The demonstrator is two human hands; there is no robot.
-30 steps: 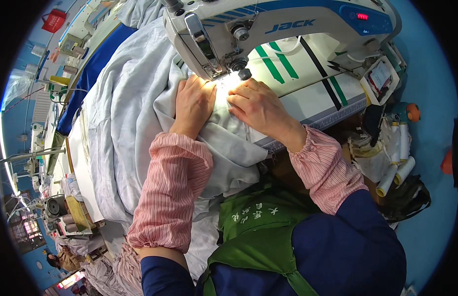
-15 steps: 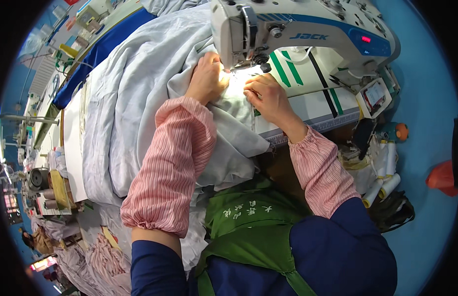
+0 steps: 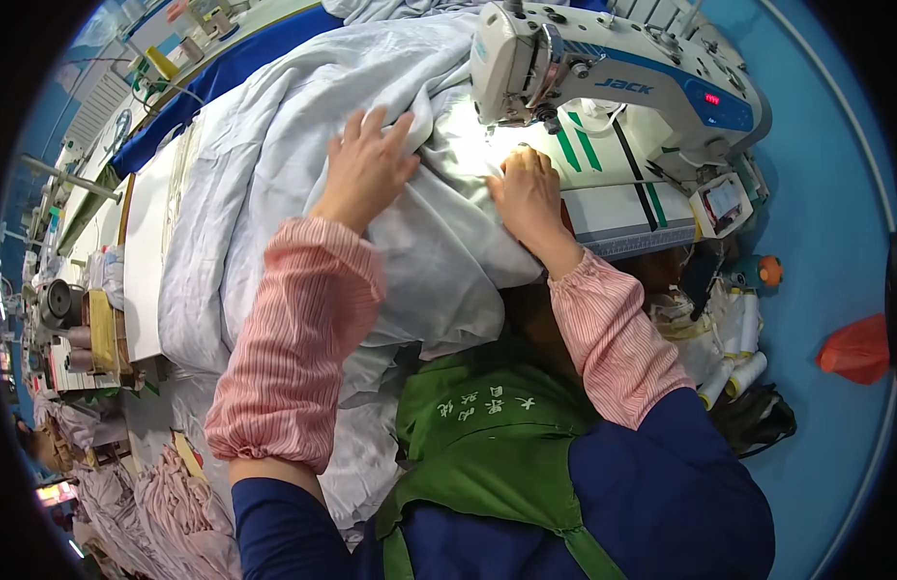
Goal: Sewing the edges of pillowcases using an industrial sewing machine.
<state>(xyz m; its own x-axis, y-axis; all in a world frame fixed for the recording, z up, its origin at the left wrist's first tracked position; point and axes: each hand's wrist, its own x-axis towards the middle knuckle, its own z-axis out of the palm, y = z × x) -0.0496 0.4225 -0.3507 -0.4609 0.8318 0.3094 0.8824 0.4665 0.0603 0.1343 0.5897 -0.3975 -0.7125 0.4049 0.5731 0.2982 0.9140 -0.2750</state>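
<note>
A large pale grey-blue cloth (image 3: 274, 193) lies in folds over the sewing table and hangs off its front edge. My left hand (image 3: 364, 169) is over the cloth left of the needle area, its fingers spread and nothing gripped. By the cloth's right edge, my right hand (image 3: 528, 198) has its fingers bent together on the fabric, just in front of the presser foot. The white and blue sewing machine (image 3: 622, 72) stands above, and its lamp glares on the cloth, washing out detail around the needle. What lies under my right fingertips is hidden.
Green and black tape strips (image 3: 588, 145) mark the machine bed. A white box (image 3: 721, 205) sits at its right end, with thread cones (image 3: 748, 372) below. A red bag (image 3: 854, 350) is at far right. Pink cloth (image 3: 182, 503) is heaped at lower left.
My left hand has come away from the needle area to the left, and its fingers have spread. My right hand stays near the presser foot. The view has shifted, moving the machine rightward in it.
</note>
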